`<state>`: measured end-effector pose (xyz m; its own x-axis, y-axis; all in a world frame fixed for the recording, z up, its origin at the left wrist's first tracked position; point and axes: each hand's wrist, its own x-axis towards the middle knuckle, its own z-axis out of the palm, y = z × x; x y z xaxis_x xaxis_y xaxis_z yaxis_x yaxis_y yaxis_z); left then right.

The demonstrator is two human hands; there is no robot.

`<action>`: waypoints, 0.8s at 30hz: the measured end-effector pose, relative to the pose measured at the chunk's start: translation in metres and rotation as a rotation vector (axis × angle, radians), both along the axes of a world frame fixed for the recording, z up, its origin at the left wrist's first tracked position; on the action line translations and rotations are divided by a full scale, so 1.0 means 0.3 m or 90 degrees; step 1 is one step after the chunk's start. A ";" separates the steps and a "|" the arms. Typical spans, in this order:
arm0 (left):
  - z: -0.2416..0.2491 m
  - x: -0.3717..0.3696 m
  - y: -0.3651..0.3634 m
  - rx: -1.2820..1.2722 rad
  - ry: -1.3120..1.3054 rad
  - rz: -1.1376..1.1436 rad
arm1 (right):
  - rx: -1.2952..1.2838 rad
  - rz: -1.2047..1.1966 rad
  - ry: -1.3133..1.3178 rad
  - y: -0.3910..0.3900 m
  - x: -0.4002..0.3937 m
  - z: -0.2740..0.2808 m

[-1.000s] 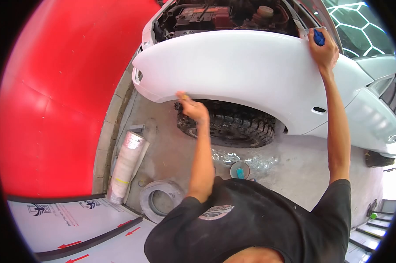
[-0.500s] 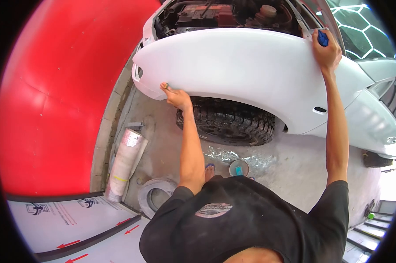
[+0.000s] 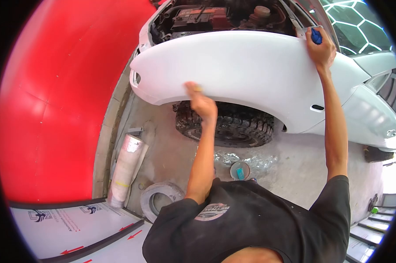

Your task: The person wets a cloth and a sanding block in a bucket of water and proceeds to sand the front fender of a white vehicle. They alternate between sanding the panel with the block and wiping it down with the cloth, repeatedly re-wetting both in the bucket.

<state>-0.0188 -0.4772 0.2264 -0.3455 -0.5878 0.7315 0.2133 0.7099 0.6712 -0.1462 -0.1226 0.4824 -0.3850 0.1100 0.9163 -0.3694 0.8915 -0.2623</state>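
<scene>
A white car fender [image 3: 233, 61] arches over a black tyre [image 3: 233, 125]. My left hand [image 3: 201, 103] is at the lower front part of the fender, above the wheel arch, its fingers smeared by motion. Something small and yellowish shows at its fingers, too blurred to name. My right hand [image 3: 321, 48] is closed around a blue cloth [image 3: 316, 36] at the upper rear edge of the fender, beside the open engine bay.
The engine bay [image 3: 206, 17] lies beyond the fender. A red surface [image 3: 53, 109] fills the left side. On the floor are a wrapped roll [image 3: 125, 168], a bare tyre [image 3: 147, 199] and a round container [image 3: 239, 163] holding something teal.
My left hand has moved right along the fender, from near its front end to above the wheel arch. My right hand stays at the fender's upper edge with the blue cloth.
</scene>
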 end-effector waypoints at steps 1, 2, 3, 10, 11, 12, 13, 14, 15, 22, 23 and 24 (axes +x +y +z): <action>-0.015 0.016 0.057 -0.188 -0.017 -0.032 | -0.001 0.002 0.002 0.002 0.002 -0.002; -0.011 0.004 0.014 -0.209 -0.005 -0.023 | 0.000 0.007 0.004 0.003 0.002 -0.004; 0.005 -0.027 -0.080 -0.232 0.009 -0.014 | -0.002 0.012 0.009 0.000 -0.001 0.001; 0.128 -0.150 -0.228 -0.012 -0.033 0.076 | 0.004 -0.006 0.000 0.002 0.003 -0.010; 0.112 -0.113 -0.085 -0.090 0.015 -0.010 | 0.002 -0.009 -0.003 -0.001 -0.002 0.000; 0.089 -0.075 0.010 -0.253 -0.002 -0.076 | -0.002 0.000 0.000 -0.002 -0.002 0.001; 0.078 -0.061 0.037 -0.268 -0.026 -0.103 | -0.005 0.009 0.001 0.000 0.000 -0.003; 0.095 -0.076 -0.023 -0.266 -0.005 -0.081 | -0.006 0.020 0.005 0.004 -0.005 0.002; 0.131 -0.120 -0.125 -0.265 0.023 -0.062 | 0.002 0.016 0.023 0.005 -0.016 0.011; 0.264 -0.173 -0.028 -0.029 0.015 0.011 | 0.000 0.017 0.040 0.004 -0.013 -0.004; 0.186 -0.167 0.054 -0.189 0.061 -0.063 | -0.002 0.027 0.044 0.006 -0.017 0.003; 0.173 -0.157 0.058 -0.264 0.044 -0.085 | -0.002 0.038 0.043 0.005 -0.012 0.003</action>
